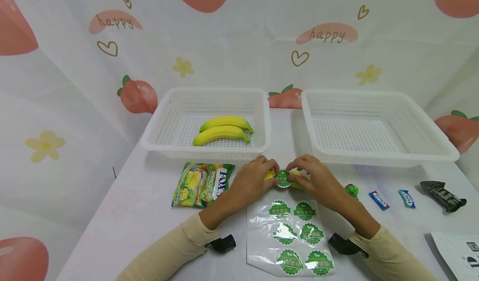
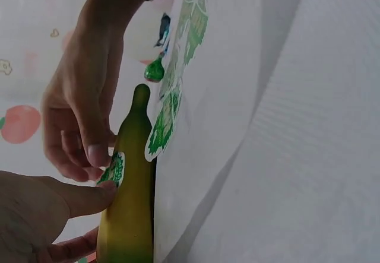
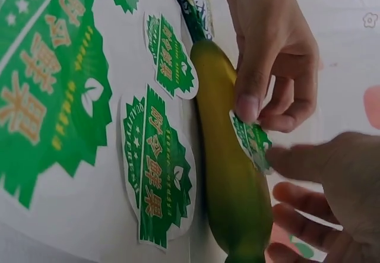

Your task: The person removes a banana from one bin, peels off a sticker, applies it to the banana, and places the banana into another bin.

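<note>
A round green-and-white sticker (image 1: 283, 178) lies against a yellow-green banana (image 3: 228, 150), bending over its side. My left hand (image 1: 256, 177) pinches one edge of it; in the right wrist view the left thumb (image 3: 248, 105) lies flat at that edge with the index finger curled behind. From the other side my right hand (image 1: 316, 181) holds the opposite edge between thumb and fingers, its remaining fingers spread loosely. Just in front of both hands lies a clear sheet of green stickers (image 1: 295, 239). The banana rests on the table, mostly covered by the hands in the head view.
Two bananas (image 1: 222, 133) lie in the left white basket (image 1: 206, 150); a second white basket (image 1: 378, 156) stands at right. A green candy bag (image 1: 202, 185) is left of the hands. Rightward are a green lollipop (image 1: 351, 190), small wrapped candies (image 1: 379, 200) and a black wrapper (image 1: 443, 195).
</note>
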`<move>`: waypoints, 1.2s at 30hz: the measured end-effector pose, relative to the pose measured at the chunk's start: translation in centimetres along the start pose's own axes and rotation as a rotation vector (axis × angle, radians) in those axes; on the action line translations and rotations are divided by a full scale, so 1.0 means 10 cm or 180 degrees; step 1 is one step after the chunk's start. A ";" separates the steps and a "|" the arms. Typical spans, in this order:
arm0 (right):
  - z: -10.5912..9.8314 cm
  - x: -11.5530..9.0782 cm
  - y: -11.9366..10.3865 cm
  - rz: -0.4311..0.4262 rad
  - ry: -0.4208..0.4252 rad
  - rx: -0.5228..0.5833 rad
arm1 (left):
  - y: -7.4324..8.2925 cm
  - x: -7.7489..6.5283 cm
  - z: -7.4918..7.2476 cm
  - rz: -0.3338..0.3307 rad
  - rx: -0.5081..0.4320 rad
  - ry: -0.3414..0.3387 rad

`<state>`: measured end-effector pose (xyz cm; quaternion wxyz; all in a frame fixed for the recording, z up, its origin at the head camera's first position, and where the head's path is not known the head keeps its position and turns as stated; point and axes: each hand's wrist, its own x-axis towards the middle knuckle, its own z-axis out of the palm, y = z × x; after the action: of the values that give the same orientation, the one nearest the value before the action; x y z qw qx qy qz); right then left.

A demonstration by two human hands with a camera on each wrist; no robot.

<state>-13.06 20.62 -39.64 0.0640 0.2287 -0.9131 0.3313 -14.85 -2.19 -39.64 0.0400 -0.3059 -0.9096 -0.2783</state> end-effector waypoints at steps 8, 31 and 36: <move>0.04 0.00 0.00 0.0023 -0.0212 -0.0323 | 0.01 0.00 -0.05 -0.0013 0.0118 -0.0188; 0.10 -0.04 -0.07 0.0050 -0.0285 -0.0671 | -0.02 -0.01 -0.05 0.0089 0.0421 -0.0335; 0.09 -0.04 -0.07 0.0095 -0.0331 -0.0731 | -0.01 -0.02 -0.05 0.0093 0.0479 -0.0363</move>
<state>-12.36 19.65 -40.03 0.0374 0.2232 -0.9504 0.2132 -14.84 -2.66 -39.29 0.0150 -0.3306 -0.9242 -0.1908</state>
